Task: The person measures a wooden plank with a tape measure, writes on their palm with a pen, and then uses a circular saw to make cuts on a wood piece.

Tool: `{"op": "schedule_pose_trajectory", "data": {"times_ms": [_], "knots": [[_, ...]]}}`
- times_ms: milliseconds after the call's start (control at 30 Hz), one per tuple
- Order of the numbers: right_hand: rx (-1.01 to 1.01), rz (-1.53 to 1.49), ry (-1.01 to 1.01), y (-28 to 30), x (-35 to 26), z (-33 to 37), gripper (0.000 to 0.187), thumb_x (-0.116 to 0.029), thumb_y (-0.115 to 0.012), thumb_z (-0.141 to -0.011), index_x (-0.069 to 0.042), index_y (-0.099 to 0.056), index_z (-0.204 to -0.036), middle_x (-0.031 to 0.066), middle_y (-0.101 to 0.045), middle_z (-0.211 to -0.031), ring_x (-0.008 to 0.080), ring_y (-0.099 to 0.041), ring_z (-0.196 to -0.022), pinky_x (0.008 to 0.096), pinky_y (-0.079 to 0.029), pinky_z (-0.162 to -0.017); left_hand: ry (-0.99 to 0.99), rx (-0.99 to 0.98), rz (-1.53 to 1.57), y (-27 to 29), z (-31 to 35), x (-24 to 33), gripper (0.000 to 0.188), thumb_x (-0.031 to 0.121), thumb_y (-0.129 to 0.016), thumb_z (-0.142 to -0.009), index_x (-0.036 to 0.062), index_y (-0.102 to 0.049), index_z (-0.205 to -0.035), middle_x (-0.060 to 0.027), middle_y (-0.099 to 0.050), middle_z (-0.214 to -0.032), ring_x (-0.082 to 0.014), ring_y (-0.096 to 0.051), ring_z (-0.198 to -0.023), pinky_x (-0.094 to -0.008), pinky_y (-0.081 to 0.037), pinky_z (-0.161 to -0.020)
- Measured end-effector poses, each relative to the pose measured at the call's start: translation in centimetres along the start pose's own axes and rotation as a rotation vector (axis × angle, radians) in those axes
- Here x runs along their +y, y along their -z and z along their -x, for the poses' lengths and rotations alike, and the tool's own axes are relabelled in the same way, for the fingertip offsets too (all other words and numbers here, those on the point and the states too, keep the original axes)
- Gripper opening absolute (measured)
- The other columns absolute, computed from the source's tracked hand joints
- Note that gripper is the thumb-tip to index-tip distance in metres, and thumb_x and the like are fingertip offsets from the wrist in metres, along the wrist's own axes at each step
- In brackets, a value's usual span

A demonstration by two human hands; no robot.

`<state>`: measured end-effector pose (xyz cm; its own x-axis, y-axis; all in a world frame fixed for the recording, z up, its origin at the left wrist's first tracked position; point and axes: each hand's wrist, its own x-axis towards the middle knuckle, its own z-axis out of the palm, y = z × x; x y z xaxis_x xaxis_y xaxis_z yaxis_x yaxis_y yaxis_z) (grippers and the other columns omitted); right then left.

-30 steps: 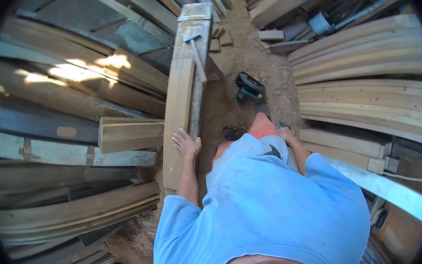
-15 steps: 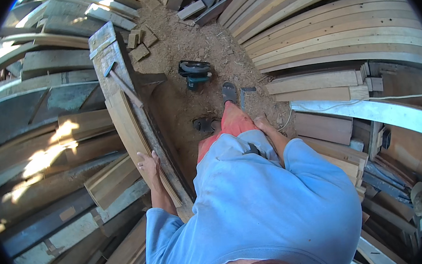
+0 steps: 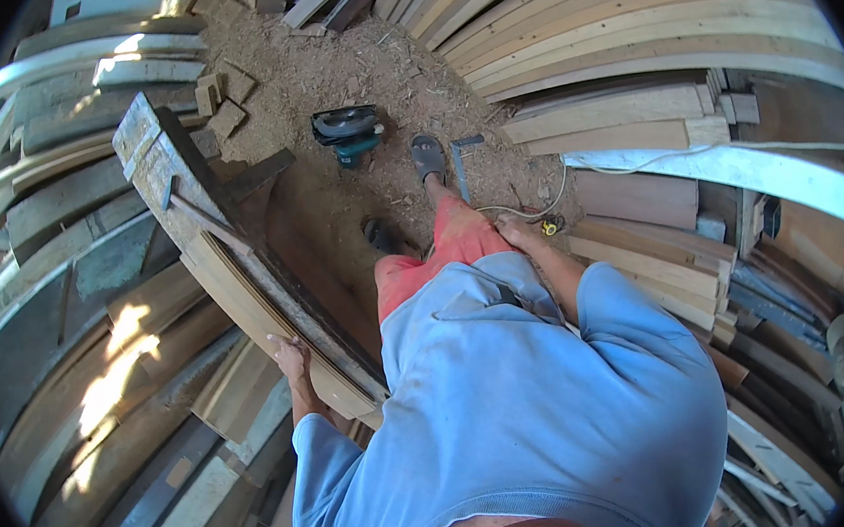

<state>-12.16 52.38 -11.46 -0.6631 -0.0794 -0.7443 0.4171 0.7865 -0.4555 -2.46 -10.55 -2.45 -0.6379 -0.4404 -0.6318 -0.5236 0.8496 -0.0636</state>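
Observation:
My left hand point(image 3: 292, 357) is at the outer edge of a long wooden board point(image 3: 234, 298), fingers curled against it. The board lies with other thin boards along a narrow, worn workbench point(image 3: 146, 152) on my left. A hammer-like tool point(image 3: 205, 219) with a wooden handle rests on the bench beyond the board's far end. My right hand point(image 3: 518, 231) lies on my right thigh, on the red shorts point(image 3: 459, 232), fingers stretched out and holding nothing.
A circular saw point(image 3: 348, 134) sits on the sawdust-covered floor, with a metal square point(image 3: 461, 163) near my right sandal point(image 3: 427, 158). A pale cord point(image 3: 565, 194) runs right, beside a small yellow item point(image 3: 550, 226). Stacked planks point(image 3: 652, 27) and small offcuts point(image 3: 227, 118) lie around.
My view has shifted, so bench and floor appear turned and farther left. My left hand has gone from spread fingers over the board to curled at its edge. My right hand stays on the thigh.

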Motion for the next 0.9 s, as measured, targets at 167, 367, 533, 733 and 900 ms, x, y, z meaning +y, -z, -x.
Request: {"op": "schedule_pose_trajectory", "data": {"times_ms": [167, 367, 533, 733, 900], "knots": [[-0.113, -0.310, 0.159, -6.8, -7.2, 1.5, 0.050, -0.040, -0.044, -0.100, -0.014, -0.053, -0.142, 0.0216, -0.054, -0.142, 0.0397, -0.044, -0.138, 0.0494, -0.032, -0.116, -0.066, -0.010, -0.091, -0.5, -1.4, -1.6, 0.086, 0.037, -0.051, -0.096, -0.0152, -0.008, -0.150, -0.0369, -0.066, -0.105, -0.0523, -0.065, -0.098, -0.0577, -0.052, -0.088], [-0.476, -0.090, 0.341, -8.8, -19.1, 9.7, 0.048, -0.041, -0.047, -0.098, -0.016, -0.058, -0.138, 0.0177, -0.055, -0.143, 0.0446, -0.042, -0.138, 0.0599, -0.026, -0.115, -0.058, -0.059, -0.182, 0.7, -1.4, -0.4, 0.087, 0.043, -0.045, -0.097, -0.0153, -0.010, -0.151, -0.0343, -0.066, -0.110, -0.0490, -0.066, -0.100, -0.0553, -0.053, -0.087], [-0.192, 0.389, -0.061, -5.1, -16.6, 11.4, 0.045, -0.038, -0.051, -0.095, -0.019, -0.063, -0.133, 0.0165, -0.056, -0.142, 0.0453, -0.048, -0.132, 0.0652, -0.028, -0.112, -0.067, -0.062, -0.199, -0.1, -2.3, -1.3, 0.086, 0.044, -0.046, -0.097, -0.0105, -0.009, -0.153, -0.0334, -0.066, -0.112, -0.0478, -0.066, -0.103, -0.0535, -0.053, -0.088], [0.392, -0.315, -0.605, -7.3, -0.4, 13.9, 0.048, -0.043, -0.051, -0.096, -0.007, -0.066, -0.123, 0.0208, -0.065, -0.127, 0.0363, -0.062, -0.120, 0.0451, -0.048, -0.102, -0.120, -0.049, -0.258, 2.8, 0.1, 0.9, 0.088, 0.047, -0.048, -0.097, -0.0132, -0.014, -0.152, -0.0328, -0.066, -0.113, -0.0461, -0.066, -0.106, -0.0512, -0.053, -0.091], [0.498, -0.556, -0.509, -11.2, -4.5, 16.9, 0.055, -0.050, -0.052, -0.095, -0.002, -0.070, -0.116, 0.0238, -0.063, -0.129, 0.0352, -0.063, -0.119, 0.0458, -0.049, -0.099, -0.116, -0.074, -0.267, 2.0, -1.2, -0.3, 0.088, 0.047, -0.048, -0.097, -0.0151, -0.015, -0.150, -0.0310, -0.067, -0.114, -0.0446, -0.066, -0.108, -0.0499, -0.051, -0.094]]}}
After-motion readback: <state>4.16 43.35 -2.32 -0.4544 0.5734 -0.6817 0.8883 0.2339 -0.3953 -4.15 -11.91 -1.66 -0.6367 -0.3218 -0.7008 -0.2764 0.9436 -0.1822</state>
